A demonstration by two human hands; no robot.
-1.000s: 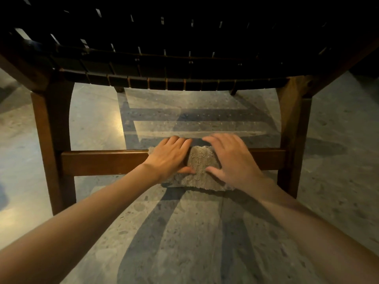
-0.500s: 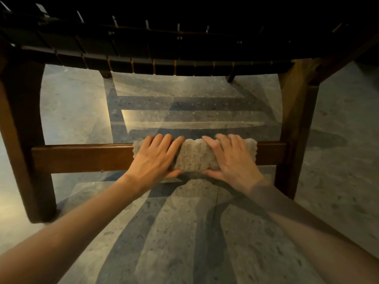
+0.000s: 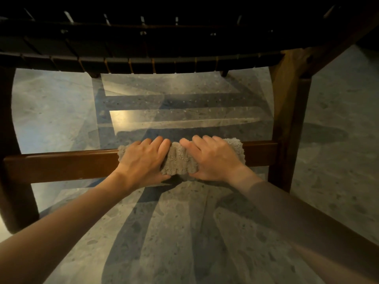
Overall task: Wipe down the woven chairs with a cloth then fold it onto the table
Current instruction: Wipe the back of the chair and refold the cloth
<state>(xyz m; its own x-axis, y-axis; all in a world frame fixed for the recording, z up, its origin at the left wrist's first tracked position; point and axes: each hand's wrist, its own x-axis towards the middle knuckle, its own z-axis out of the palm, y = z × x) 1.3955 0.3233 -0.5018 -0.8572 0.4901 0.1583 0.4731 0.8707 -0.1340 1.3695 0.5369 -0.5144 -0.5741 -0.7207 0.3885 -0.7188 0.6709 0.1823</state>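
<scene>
The soft, limp grey terry cloth [image 3: 180, 160] wraps the brown wooden chair rail [image 3: 61, 165]; left hand [image 3: 143, 158] and right hand [image 3: 215, 158] each clasp an end, probably the surest hold.

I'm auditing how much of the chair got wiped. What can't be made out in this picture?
All head view:
- Crossbar middle: covered by the cloth, left hand and right hand.
- Cloth's far side: behind the crossbar.
- Woven seat: only its dark underside shows; the top edge cuts it off.
- Chair leg on the left: dim, cut by the left edge.
- Table: out of frame.
</scene>
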